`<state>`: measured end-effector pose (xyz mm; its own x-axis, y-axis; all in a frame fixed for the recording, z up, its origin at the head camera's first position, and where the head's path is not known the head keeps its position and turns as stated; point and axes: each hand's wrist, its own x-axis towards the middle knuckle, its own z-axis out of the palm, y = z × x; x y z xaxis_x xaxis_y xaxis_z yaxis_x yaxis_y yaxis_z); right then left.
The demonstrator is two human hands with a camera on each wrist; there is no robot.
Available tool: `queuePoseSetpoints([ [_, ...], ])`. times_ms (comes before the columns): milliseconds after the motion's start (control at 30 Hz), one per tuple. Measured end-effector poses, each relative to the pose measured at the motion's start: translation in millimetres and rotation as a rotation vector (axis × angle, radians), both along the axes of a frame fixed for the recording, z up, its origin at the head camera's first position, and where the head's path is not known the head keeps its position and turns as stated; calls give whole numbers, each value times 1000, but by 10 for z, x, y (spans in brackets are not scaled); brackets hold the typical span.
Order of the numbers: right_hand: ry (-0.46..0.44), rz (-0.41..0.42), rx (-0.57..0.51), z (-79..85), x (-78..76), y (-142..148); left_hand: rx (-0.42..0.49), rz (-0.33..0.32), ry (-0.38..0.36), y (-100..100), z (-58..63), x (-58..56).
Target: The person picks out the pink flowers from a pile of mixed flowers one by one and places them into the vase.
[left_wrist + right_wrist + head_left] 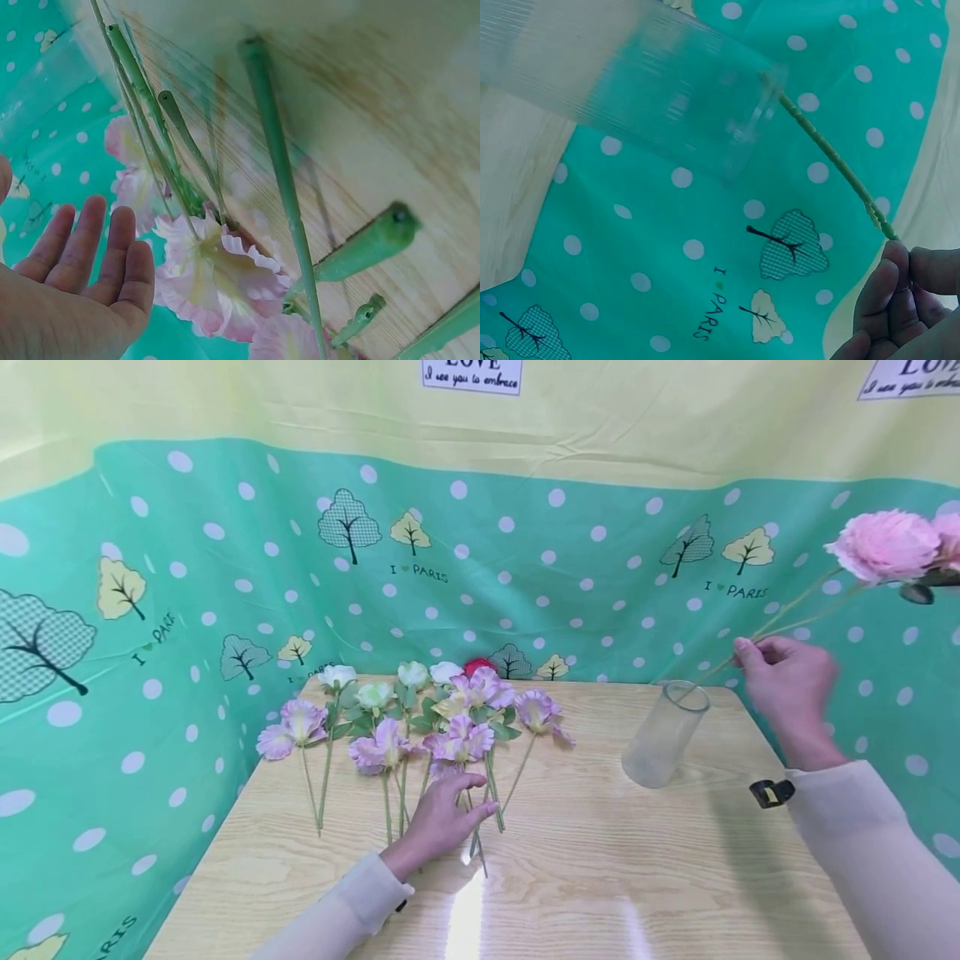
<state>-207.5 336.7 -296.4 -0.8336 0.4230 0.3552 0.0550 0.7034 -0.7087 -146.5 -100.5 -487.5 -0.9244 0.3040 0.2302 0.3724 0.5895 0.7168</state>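
Observation:
My right hand pinches the green stem of a pink artificial flower between thumb and fingers. The bloom tilts up to the right, partly cut off by the head view's edge. Below and left of that hand stands a clear ribbed vase; the stem's lower end is at its mouth, seemingly just inside the rim. My left hand, fingers loosely extended, hovers over the stems of purple flowers. In the left wrist view no stem lies within its fingers.
White flowers and a red flower lie behind the purple ones on the wooden table. A green dotted cloth hangs along the back and sides. A black strap piece shows at the right cuff.

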Motion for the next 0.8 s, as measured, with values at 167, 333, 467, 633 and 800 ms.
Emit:
queuePoseSetpoints([
  [167,-40,37,42,-126,-33,-39,4,-1,12,4,-6,0],
  [333,-83,53,87,-264,-49,-71,6,-3,2,4,-4,4],
  [467,-116,88,104,-369,-48,-89,9,-5,-5,5,-1,2],
  [633,-139,106,119,-486,-47,-107,-1,0,-17,11,1,2],
  [800,-161,123,141,-578,-47,-124,-14,3,-29,13,-1,5],
])
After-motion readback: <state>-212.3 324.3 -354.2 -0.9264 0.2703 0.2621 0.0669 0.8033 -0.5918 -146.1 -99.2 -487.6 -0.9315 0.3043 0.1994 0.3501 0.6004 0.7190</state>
